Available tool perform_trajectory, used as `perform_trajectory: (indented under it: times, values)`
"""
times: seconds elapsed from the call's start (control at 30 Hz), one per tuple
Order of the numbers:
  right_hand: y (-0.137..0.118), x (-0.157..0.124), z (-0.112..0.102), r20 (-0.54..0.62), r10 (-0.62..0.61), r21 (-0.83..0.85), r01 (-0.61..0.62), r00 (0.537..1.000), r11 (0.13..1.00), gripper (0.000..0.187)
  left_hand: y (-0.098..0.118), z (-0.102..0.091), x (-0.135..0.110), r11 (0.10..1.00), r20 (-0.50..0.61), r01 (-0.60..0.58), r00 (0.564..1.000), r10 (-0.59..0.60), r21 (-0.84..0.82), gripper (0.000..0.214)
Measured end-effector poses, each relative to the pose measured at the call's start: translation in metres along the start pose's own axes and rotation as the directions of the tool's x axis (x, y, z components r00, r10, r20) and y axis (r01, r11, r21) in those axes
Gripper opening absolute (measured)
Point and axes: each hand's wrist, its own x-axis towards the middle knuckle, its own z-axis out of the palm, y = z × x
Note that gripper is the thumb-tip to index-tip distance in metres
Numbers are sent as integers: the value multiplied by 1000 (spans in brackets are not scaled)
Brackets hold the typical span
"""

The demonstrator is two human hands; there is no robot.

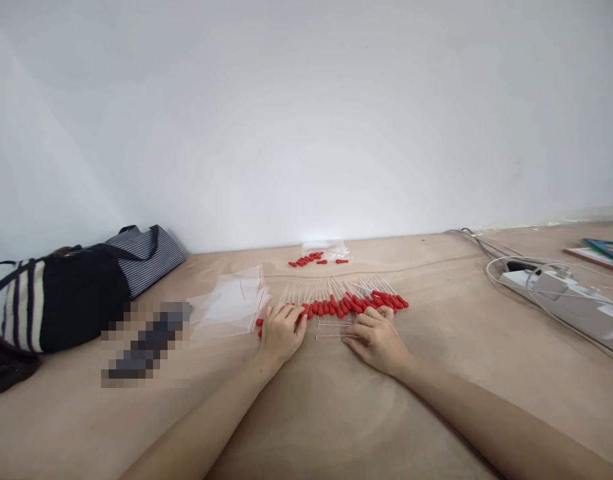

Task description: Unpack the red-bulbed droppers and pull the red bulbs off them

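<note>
A row of glass droppers with red rubber bulbs (331,307) lies on the wooden table, their thin tips pointing at the wall. At the row's left end, my left hand (283,331) is closed, fingers curled down. Red bulbs show beside its fingertips, but what it holds, if anything, is hidden. My right hand (377,339) is closed at the near side of the row, with thumb and fingers at the ends of loose glass tubes (329,337). These tubes lie crosswise between both hands and carry no visible bulbs.
Clear zip bags (231,303) lie left of the row. Farther back are loose red bulbs (306,259) and another clear bag (323,247) with glass tubes. Bags (86,293) stand at left beside a blurred-out object (149,340). A power strip (566,303) with cables lies right.
</note>
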Motion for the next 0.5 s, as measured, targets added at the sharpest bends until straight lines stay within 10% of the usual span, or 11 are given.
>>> perform_trajectory:
  times: [0.2,0.5]
  values:
    - [-2,6,0,71,87,-129,-77,994,989,23,-2,-14,-7,989,-207,2,978,-32,-145,11]
    - [-9,18,-2,209,194,-195,-153,959,969,28,-2,-23,-16,981,-191,8,981,-45,-192,10]
